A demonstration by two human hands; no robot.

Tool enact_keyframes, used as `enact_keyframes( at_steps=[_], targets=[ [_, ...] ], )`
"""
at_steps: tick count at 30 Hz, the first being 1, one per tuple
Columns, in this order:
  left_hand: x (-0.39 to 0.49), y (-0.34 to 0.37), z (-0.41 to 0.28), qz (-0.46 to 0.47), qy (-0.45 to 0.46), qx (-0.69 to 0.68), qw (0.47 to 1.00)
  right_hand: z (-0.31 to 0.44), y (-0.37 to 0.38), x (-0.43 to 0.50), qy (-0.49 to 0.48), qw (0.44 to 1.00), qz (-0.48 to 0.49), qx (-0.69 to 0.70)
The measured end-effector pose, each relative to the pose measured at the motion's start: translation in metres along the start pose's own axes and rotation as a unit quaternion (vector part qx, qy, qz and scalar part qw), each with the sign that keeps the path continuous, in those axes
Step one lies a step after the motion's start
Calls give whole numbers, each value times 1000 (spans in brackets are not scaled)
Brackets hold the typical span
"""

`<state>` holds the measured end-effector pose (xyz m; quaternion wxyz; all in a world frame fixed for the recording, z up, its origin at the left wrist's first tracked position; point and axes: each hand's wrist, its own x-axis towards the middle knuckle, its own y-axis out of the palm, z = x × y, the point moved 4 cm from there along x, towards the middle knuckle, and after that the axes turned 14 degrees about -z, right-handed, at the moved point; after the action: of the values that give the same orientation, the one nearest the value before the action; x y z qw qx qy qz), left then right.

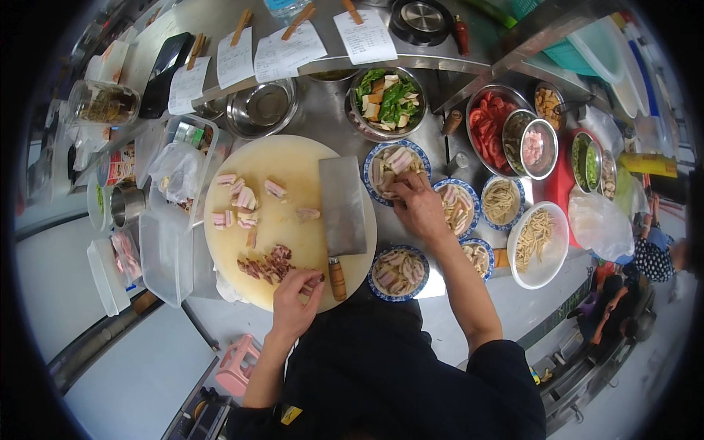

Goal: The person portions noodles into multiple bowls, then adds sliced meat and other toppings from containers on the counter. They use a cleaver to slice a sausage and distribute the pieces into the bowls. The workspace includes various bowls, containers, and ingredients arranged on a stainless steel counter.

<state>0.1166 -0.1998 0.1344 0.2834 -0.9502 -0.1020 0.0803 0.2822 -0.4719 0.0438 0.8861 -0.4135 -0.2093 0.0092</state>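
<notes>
My right hand (415, 206) reaches into a blue-rimmed bowl (424, 157) of pale sliced food and bacon-like meat slices; its fingertips touch the contents, and whether they grip a piece is unclear. At the lower edge of a round cutting board (297, 148), my left hand (297, 300) pinches a small piece of dark cured meat beside a pile of dark slices (269, 264). Stacks of pink-and-white fatty meat slices (245, 198) lie on the board's left half. Right of them rests a cleaver (343, 206), its wooden handle towards me. Another filled bowl (399, 273) stands below my right hand.
More blue-rimmed bowls (502, 202) and a white basket (538, 245) of strips stand right. Behind are metal bowls of greens and tofu (388, 103) and tomatoes (489, 129). Plastic containers (165, 258) flank the board's left. Paper slips (366, 37) hang from the shelf edge. People are at far right.
</notes>
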Motion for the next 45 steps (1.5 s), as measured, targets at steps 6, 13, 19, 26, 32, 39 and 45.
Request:
enact_keyframes(
  at_steps=[6,13,19,26,32,39,45],
  targets=[
    [-3,-1,0,-4,-3,9,1000,-10,-11,1,57,997,40,45],
    [-4,4,-1,-1,4,-12,1000,-29,-21,24,38,998,-6,44],
    [-3,-2,-5,-6,12,-2,1000,-35,-26,36,18,994,49,99],
    [-3,0,-2,5,8,4,1000,-47,-7,52,-22,996,57,68],
    [-7,-10,8,-11,-20,-21,1000,-53,-15,47,4,996,44,77],
    [38,-97,70,-226,-30,211,950,48,-7,41,179,963,-19,201],
    [95,-106,101,-139,2,325,936,179,97,30,-66,971,205,-102]
  ],
)
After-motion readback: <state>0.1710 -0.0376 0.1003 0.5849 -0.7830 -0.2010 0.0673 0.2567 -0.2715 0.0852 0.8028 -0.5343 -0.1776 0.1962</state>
